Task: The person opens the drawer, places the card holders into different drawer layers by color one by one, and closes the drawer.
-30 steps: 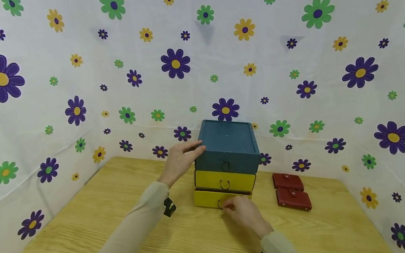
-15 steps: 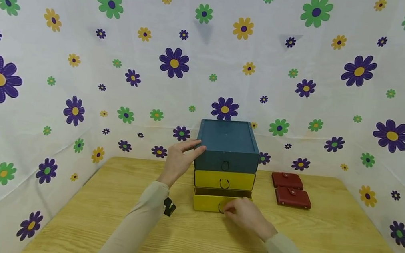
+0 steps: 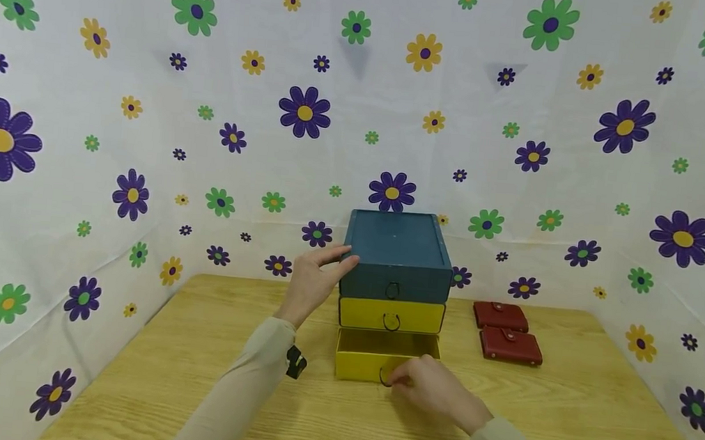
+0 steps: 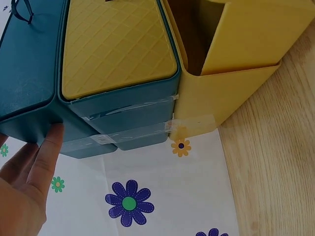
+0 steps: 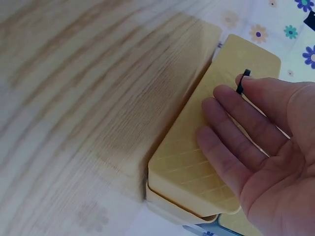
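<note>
A stack of three small drawers stands on the wooden table, with a blue top drawer (image 3: pixel 362 281), a yellow middle drawer (image 3: pixel 358 312) and a yellow bottom drawer (image 3: pixel 357 368). The bottom one is pulled out partway, and no contents show in its visible part. My right hand (image 3: pixel 438 390) pinches the bottom drawer's black loop handle (image 5: pixel 240 87) between thumb and forefinger, the other fingers lying in front of the drawer face. My left hand (image 3: pixel 311 281) rests its fairly straight fingers against the upper left side of the blue drawer unit.
Two dark red snap wallets lie right of the drawers, a back wallet (image 3: pixel 500 316) and a front wallet (image 3: pixel 511 346). Behind and on both sides hangs a white flowered cloth (image 3: pixel 364 81). Clear tape (image 4: pixel 133 135) runs along the drawer units' side.
My right hand has drawn the bottom drawer toward me, from nearly closed to partly out, so its inside shows. The left hand stays at the blue unit.
</note>
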`<state>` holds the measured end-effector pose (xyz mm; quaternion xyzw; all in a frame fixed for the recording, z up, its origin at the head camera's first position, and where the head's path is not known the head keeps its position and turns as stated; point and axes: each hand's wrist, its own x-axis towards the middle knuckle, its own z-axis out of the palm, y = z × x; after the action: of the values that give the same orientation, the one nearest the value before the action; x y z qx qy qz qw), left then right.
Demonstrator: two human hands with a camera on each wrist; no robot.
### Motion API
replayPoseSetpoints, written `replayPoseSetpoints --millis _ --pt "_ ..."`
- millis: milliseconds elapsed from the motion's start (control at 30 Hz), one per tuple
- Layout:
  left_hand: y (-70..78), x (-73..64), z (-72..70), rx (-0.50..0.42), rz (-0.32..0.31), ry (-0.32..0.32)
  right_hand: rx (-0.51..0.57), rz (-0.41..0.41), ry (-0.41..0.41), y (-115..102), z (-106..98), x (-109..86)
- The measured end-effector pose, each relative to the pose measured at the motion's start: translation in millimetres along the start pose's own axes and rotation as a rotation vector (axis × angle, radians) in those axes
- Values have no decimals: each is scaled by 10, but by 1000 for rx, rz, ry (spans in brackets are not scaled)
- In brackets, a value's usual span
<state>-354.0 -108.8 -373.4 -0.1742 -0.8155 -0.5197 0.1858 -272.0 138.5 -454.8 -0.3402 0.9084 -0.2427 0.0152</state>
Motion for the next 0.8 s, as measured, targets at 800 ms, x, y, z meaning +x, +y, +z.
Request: replayPoseSetpoints --millis 800 --pt "-4 -2 3 -14 39 14 38 -41 -138 -187 -29 -180"
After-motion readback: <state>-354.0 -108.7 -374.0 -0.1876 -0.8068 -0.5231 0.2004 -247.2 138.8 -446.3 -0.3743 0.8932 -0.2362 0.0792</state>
